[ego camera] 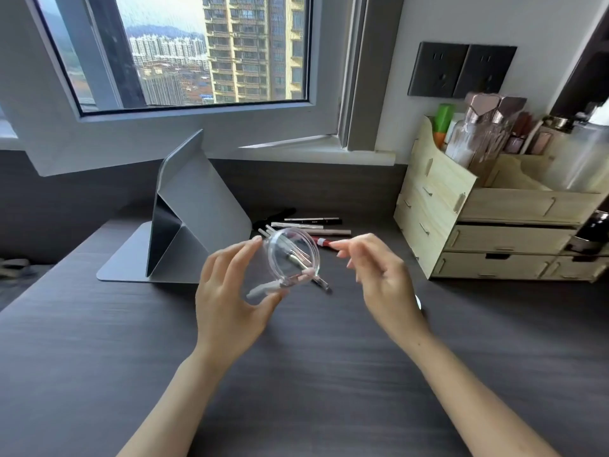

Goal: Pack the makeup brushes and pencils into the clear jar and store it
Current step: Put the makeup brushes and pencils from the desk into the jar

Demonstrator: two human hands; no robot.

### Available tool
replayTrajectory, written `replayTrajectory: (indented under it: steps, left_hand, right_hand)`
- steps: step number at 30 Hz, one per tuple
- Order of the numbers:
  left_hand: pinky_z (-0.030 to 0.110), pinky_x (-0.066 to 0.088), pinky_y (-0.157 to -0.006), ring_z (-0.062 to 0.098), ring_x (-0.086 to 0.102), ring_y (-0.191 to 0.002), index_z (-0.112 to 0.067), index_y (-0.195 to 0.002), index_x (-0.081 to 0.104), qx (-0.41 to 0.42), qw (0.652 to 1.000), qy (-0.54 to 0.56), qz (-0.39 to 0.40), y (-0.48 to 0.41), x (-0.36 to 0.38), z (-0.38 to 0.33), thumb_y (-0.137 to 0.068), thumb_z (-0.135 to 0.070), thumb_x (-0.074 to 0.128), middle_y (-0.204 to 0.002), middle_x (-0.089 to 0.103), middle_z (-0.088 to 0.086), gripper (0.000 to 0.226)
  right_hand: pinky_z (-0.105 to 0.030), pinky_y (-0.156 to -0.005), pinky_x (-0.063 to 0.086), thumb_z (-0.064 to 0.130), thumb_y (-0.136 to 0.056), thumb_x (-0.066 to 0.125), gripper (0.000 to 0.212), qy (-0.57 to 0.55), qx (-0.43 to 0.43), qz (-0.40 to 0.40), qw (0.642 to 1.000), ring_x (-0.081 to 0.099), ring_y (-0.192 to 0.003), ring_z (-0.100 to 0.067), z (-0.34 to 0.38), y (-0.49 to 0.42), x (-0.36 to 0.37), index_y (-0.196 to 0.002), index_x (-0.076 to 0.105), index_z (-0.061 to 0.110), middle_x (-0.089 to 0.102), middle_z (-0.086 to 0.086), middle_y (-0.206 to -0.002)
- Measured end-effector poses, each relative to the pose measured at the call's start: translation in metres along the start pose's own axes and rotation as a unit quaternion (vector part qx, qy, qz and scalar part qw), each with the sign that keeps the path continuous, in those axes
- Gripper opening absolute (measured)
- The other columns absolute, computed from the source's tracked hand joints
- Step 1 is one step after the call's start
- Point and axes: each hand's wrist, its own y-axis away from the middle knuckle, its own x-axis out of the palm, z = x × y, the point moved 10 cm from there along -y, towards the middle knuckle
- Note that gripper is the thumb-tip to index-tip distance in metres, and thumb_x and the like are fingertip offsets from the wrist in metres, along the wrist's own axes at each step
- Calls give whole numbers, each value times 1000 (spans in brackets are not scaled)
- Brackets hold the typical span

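My left hand (227, 291) grips the clear jar (285, 262), tilted with its round mouth facing up and to the right, above the dark desk. Through its wall I see thin brushes with pale handles (296, 258), and one dark tip pokes out at the lower right. My right hand (375, 268) hovers just right of the jar mouth, fingers spread, holding nothing. Behind the jar several pencils and brushes (313, 224) lie in a loose row on the desk. A red-capped stick (324, 241) lies close to my right fingertips.
A grey folded tablet stand (194, 219) sits left of the jar. A pale wooden drawer organizer (487, 222) filled with bottles stands at the right. The window sill and frame (296, 150) run along the back wall.
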Motion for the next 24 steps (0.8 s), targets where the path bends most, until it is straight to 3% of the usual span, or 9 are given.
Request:
replayTrajectory:
  steps: [2, 5, 7, 11, 16, 22, 24]
  left_hand:
    - [14, 37, -91, 19, 52, -97, -13, -124, 50, -38, 999, 9, -19, -1, -5, 8, -59, -30, 81, -114, 54, -6, 74]
    - [43, 48, -85, 24, 55, -96, -11, -124, 48, -97, 993, 38, -57, -1, -14, 20, -61, -42, 77, -113, 54, -6, 75]
    - [50, 48, -83, 23, 55, -98, -15, -126, 45, -121, 988, 53, -81, 1, -19, 26, -62, -45, 75, -111, 53, -6, 76]
    - [46, 48, -87, 23, 57, -102, -21, -127, 44, -160, 978, 76, -108, 3, -25, 37, -62, -45, 76, -116, 59, 0, 76]
    - [42, 47, -92, 22, 56, -103, -19, -127, 46, -211, 968, 74, -110, 5, -25, 51, -59, -37, 81, -115, 59, 1, 79]
    - [32, 46, -89, 22, 57, -98, -20, -126, 46, -205, 972, 66, -99, 3, -21, 52, -57, -41, 81, -107, 61, 3, 80]
    - [33, 46, -89, 22, 57, -96, -23, -125, 45, -200, 974, 59, -89, 3, -19, 51, -57, -41, 81, -103, 62, 1, 79]
  right_hand:
    - [-21, -65, 40, 20, -93, 54, 23, 102, 72, -54, 991, 59, -74, -8, -38, -7, -7, -81, 71, 10, 65, 1, -79]
    - [-29, -71, 40, 34, -86, 61, 24, 318, 118, 65, 938, 60, -90, -26, -85, -13, 29, -88, 74, 14, 68, -7, -92]
    - [-31, -78, 42, 41, -87, 57, 32, 350, 114, 108, 923, 57, -98, -28, -99, -17, 50, -97, 72, 14, 67, -8, -100]
    - [-35, -87, 44, 35, -91, 51, 33, 397, 102, 105, 906, 53, -109, -31, -103, -43, 74, -103, 69, 10, 64, -10, -116]
    - [-34, -88, 43, 31, -90, 53, 29, 429, 106, 164, 882, 51, -113, -31, -107, -66, 106, -107, 66, 11, 65, -11, -116]
    - [-34, -86, 47, 15, -90, 54, 22, 492, 103, 229, 834, 54, -115, -32, -106, -75, 127, -108, 63, 6, 64, -12, -119]
    - [-34, -86, 48, 13, -91, 50, 25, 492, 107, 227, 833, 54, -116, -34, -105, -74, 123, -110, 62, 3, 63, -15, -121]
